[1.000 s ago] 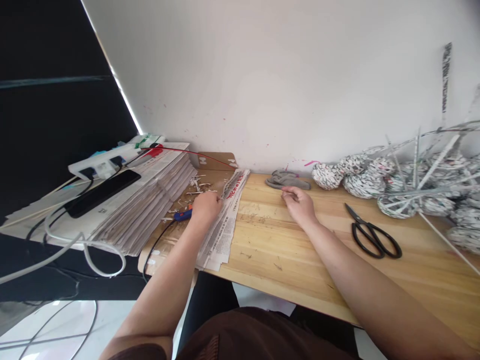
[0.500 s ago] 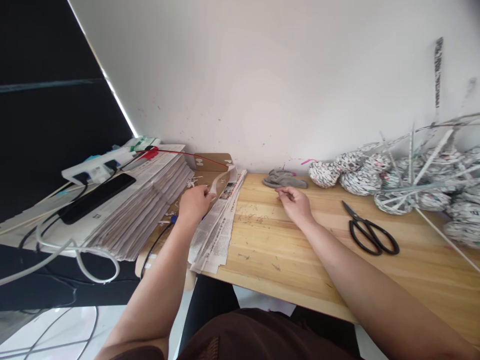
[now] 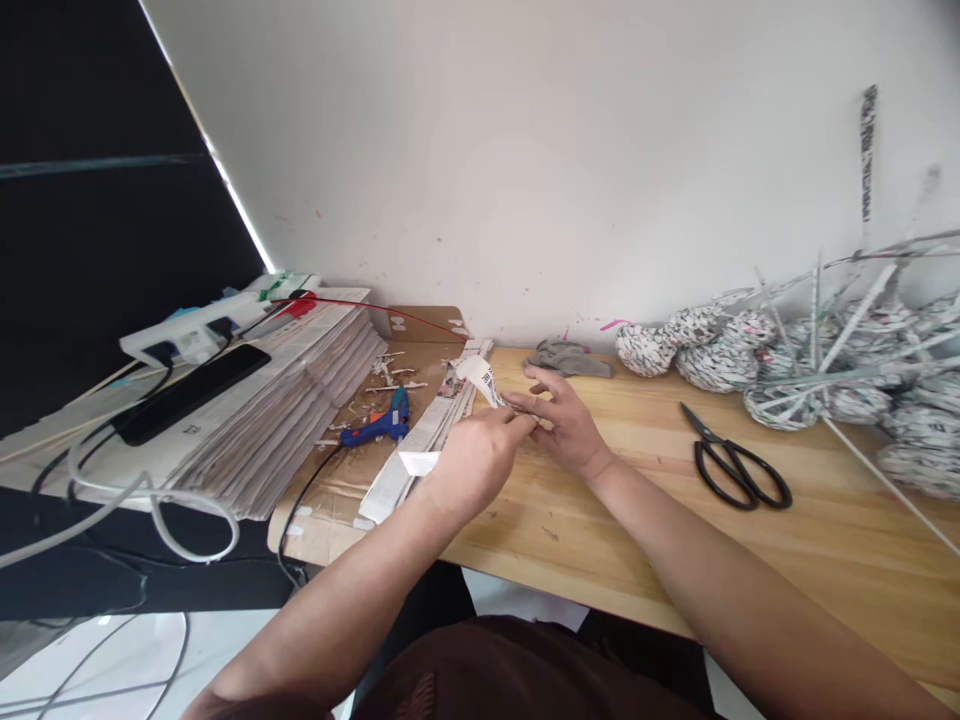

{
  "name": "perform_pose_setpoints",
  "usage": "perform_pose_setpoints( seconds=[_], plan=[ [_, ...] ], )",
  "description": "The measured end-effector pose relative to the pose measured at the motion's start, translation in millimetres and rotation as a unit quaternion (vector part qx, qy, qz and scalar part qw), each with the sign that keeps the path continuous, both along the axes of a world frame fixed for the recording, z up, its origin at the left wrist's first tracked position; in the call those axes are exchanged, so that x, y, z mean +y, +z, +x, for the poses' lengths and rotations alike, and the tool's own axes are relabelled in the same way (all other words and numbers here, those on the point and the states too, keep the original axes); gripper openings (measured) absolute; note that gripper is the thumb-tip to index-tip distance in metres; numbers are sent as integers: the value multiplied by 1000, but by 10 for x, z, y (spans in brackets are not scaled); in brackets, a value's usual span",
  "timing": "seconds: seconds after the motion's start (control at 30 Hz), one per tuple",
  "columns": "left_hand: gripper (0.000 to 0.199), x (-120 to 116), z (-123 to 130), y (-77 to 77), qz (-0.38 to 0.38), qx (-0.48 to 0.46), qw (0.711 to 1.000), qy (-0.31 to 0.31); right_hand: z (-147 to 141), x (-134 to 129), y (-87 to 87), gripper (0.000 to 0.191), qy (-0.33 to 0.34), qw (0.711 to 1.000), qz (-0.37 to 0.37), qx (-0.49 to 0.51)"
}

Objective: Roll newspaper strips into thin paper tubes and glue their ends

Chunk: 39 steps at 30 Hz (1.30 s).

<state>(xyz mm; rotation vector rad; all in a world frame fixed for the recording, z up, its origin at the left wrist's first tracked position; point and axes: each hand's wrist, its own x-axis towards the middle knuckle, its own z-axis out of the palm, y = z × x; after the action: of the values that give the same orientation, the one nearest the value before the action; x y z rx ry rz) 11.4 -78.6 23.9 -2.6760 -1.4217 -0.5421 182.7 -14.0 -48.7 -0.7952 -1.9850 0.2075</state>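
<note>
L hand (image 3: 480, 455) grips strip (image 3: 480, 374) R of glue gun (image 3: 379, 424); can't tell R hand's (image 3: 564, 422) grip. Strip prob. WIP, pile (image 3: 433, 425) nr glue gun unused, balls (image 3: 720, 358) far R of it look done.

The table (image 3: 840, 545) has a wooden top. Scissors (image 3: 721, 441) with black handles lie flat on it, tip toward the wall (image 3: 517, 150). A grey glove (image 3: 568, 359) lies near the base of the wall. Woven paper forms (image 3: 716, 360) are grouped at the right; loose ends project upward. A blue glue gun (image 3: 384, 424) rests on cardboard (image 3: 334, 508), with white scraps (image 3: 409, 386) near it; its black cord (image 3: 301, 512) runs off the front edge. Left of the cardboard is a newspaper stack (image 3: 300, 410). It carries a black phone (image 3: 193, 393) and, behind it, a white power strip (image 3: 196, 333) with plugs inserted. A white cable (image 3: 182, 556) loops in front.
</note>
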Motion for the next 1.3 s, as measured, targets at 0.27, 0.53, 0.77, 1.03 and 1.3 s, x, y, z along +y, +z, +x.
perform_pose_setpoints(
  seconds=[0.27,0.53,0.77,1.03,1.3],
  plan=[
    [32,207,-190,32,-174,-284,943,-28,-44,-52,67,20,-8,956,-233,176],
    [64,552,-686,-181,3,-14,968,252,-34,56,96,22,-29,761,-427,488],
    [59,807,-780,-192,-17,15,956,292,147,154,31,16,23,712,-457,532],
    [68,1066,-576,-100,42,-46,992,106,212,198,-19,18,90,669,-473,566],
    [38,1025,-201,-328,-16,24,998,57,286,249,-100,23,106,648,-459,598]
  ],
)
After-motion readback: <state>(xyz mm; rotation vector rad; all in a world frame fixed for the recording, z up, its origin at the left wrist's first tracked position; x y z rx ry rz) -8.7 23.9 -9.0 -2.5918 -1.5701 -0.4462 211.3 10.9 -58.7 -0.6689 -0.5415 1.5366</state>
